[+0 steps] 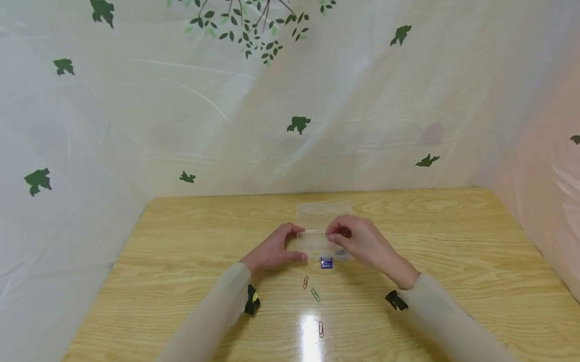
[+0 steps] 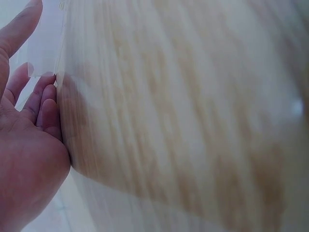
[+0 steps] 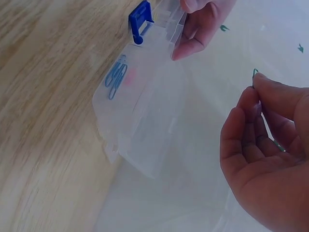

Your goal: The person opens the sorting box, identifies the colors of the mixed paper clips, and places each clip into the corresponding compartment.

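No writing, label, brand, number or sign can be read in any view: the clear plastic compartment box [image 3: 145,111] with its blue latch [image 3: 140,20] is unmarked, and the white backdrop sheet [image 1: 115,131] carries only green leaf prints.

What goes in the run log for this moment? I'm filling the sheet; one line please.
left hand: steadies clear plastic box | right hand: pinches green paper clip above box | loose clips on table

Clear plastic box [image 3: 145,116] open; green paperclip [image 3: 254,73] pinched.
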Action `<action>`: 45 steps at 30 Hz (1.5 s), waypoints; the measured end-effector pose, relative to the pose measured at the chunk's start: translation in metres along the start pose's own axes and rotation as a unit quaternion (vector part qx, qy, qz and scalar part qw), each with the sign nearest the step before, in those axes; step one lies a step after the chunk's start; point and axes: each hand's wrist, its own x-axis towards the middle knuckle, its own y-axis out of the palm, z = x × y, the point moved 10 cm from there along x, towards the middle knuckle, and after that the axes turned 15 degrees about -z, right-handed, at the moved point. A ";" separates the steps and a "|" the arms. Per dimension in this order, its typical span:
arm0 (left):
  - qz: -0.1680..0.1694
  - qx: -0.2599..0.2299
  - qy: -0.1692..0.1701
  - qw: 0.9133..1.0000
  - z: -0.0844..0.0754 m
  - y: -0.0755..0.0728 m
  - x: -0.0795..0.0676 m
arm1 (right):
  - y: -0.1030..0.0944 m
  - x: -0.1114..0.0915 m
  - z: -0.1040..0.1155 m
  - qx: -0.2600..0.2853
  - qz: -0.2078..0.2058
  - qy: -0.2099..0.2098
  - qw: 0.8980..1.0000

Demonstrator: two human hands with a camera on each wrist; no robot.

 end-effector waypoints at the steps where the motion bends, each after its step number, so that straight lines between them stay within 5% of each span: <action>1: -0.001 -0.001 0.001 1.000 -0.001 0.000 0.000 | 0.000 0.001 0.000 0.001 -0.002 0.000 1.000; 23: -0.010 0.000 0.007 1.000 0.001 0.000 0.001 | 0.016 0.021 -0.012 -0.007 -0.014 0.007 1.000; 45: -0.004 0.002 0.003 1.000 0.003 0.001 0.003 | 0.039 0.030 -0.040 -0.008 0.029 0.045 0.999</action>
